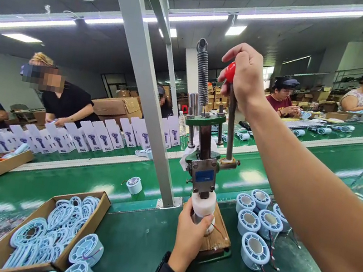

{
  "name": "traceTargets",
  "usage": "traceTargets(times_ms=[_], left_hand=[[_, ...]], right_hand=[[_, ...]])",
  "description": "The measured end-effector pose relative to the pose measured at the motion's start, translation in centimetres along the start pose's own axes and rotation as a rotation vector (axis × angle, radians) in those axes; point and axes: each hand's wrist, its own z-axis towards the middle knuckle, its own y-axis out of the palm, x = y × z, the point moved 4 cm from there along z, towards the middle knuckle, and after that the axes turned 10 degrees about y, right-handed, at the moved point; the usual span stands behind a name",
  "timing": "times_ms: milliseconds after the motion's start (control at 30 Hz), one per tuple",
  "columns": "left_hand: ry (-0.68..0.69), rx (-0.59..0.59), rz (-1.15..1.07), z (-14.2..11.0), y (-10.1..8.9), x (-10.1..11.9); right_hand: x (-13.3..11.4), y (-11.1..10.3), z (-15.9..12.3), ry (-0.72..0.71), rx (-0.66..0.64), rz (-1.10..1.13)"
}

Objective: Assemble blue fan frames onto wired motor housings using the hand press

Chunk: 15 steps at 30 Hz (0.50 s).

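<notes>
A small hand press [204, 167] stands on a wooden base [216, 240] in front of me. My right hand [244, 74] is closed around the red knob [230, 71] at the top of its upright lever. My left hand [189, 236], with a black watch on the wrist, grips a white round part [203, 206] under the press head. Several pale blue round housings [255, 249] with thin wires lie just right of the base.
A cardboard box [48, 234] of blue ring parts sits at lower left. A grey slanted post [148, 85] rises beside the press. Beyond it runs a green conveyor [92, 177] with white cartons [99, 134]. Other people work on the far side.
</notes>
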Motion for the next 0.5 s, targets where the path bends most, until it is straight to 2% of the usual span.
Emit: traceTargets(times_ms=[167,233,300,400,433,500], left_hand=[[0.007,-0.066,0.060,-1.2,-0.2,-0.5],[0.025,-0.098,0.067,-1.5,-1.4,-0.1],[0.105,-0.045,0.172,-0.7,-4.2,1.0],[0.174,0.170,0.774,3.0,-10.7,3.2],[0.117,0.177,1.057,4.8,-12.6,3.5],[0.039,0.116,1.262,8.4,-15.7,3.5]], right_hand=[[0.0,0.1,0.1,-0.005,0.003,-0.009],[0.1,0.2,0.1,0.008,0.011,-0.011],[0.2,0.2,0.1,0.006,0.024,-0.005],[0.2,0.3,0.0,-0.034,0.050,0.040],[0.2,0.4,0.0,-0.044,0.056,0.054],[0.3,0.6,0.0,-0.033,0.067,0.067]])
